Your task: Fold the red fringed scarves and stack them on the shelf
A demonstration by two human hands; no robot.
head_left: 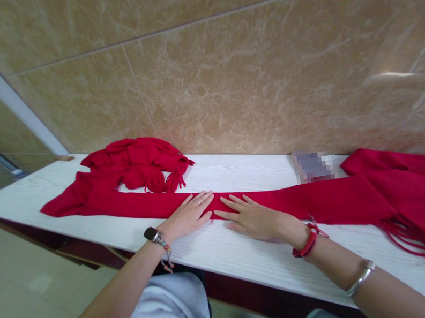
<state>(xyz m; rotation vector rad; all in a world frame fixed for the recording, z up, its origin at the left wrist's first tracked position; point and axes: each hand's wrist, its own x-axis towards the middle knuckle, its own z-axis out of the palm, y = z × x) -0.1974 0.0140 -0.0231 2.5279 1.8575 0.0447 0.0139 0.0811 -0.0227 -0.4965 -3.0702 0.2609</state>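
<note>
A long red scarf (276, 201) lies in a narrow folded strip along the white tabletop. On its middle rests my left hand (191, 214), flat with the fingers stretched out. My right hand (251, 217) lies just beside it, palm down and fingers spread, also touching the cloth near its front edge. Both hands are open and grip nothing. Toward the left the strip runs up to a loose, bunched heap of red cloth (135, 161) with tassels. At the right, more red cloth (422, 172) crosses over itself, with fringe hanging toward the front edge.
The white table (233, 163) stands against a tan marbled tile wall (247, 77). Near the wall sits a small blurred-out flat object (313, 165). Dark shelving shows under the table's front edge, and pale floor tiles (33, 281) lie at the left.
</note>
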